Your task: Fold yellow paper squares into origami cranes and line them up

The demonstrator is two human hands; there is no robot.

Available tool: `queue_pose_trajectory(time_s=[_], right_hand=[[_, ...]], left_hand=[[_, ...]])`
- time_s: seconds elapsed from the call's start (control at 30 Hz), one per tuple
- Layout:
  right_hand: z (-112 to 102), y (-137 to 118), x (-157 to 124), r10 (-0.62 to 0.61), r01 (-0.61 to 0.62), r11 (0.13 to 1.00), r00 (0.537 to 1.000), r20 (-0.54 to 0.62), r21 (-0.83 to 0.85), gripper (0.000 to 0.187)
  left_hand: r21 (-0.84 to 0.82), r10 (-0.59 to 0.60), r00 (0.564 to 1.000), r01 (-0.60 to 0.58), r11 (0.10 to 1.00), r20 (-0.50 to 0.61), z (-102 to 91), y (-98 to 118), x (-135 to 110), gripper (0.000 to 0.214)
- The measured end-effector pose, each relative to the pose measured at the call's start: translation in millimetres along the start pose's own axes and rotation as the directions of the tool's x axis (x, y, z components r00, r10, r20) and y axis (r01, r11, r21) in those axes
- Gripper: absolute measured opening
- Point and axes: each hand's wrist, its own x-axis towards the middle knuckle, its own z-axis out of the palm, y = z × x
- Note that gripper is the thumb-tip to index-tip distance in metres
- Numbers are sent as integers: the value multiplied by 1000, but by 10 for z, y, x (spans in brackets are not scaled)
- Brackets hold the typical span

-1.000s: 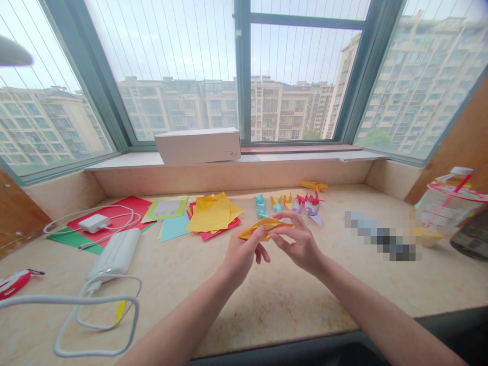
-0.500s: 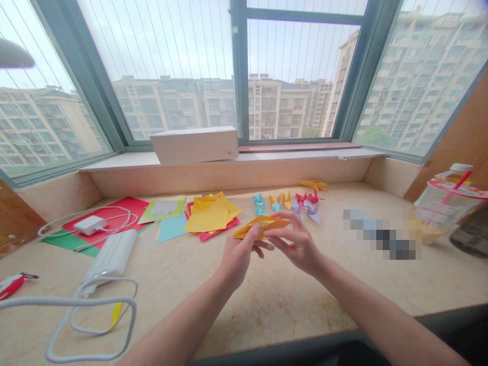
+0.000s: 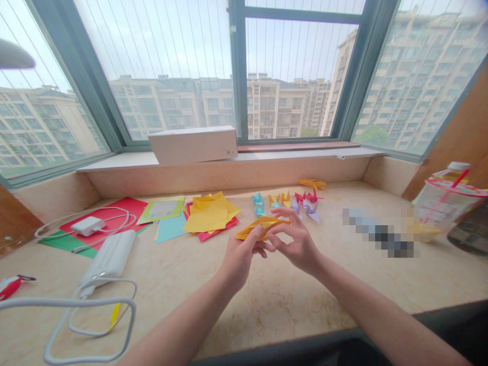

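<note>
A folded yellow paper piece (image 3: 258,224) is held above the stone counter (image 3: 290,295), in front of me. My left hand (image 3: 238,256) pinches its lower left part between thumb and fingers. My right hand (image 3: 295,239) pinches the right end, fingers curled round it. Both hands are closed on the paper. Just behind them stands a row of several small folded paper cranes (image 3: 293,202) in blue, yellow, red and purple. A loose pile of yellow and red paper sheets (image 3: 211,214) lies to the left of the hands.
Red and green sheets with a white charger (image 3: 87,225) lie at far left, beside a white power bank (image 3: 109,258) and looping cable (image 3: 91,315). A white box (image 3: 193,144) sits on the window sill. A plastic cup with a red straw (image 3: 444,203) stands at right.
Both hands and the yellow paper have stayed almost in place; the fingers shifted slightly along the fold. The view drifted a little.
</note>
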Motion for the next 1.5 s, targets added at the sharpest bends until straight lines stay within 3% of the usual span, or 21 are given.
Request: queue_pose_trajectory(time_s=[0.43, 0.57, 0.77, 1.1, 1.5], right_hand=[[31, -55, 28, 96, -77, 989, 983, -157, 126, 14], [16, -46, 28, 58, -43, 991, 992, -115, 129, 11], [-14, -42, 20, 71, -59, 993, 990, -119, 102, 16], [26, 1, 15, 199, -182, 973, 974, -110, 143, 20], [94, -16, -28, 200, -184, 968, 977, -79, 168, 23]], left_hand=[[14, -37, 999, 37, 999, 1, 43, 25, -54, 37], [36, -29, 1000, 28, 999, 8, 54, 49, -70, 38], [141, 48, 991, -65, 988, 121, 47, 66, -58, 35], [182, 4, 995, -22, 983, 98, 27, -5, -2, 38], [178, 55, 997, -63, 982, 46, 17, -21, -2, 39]])
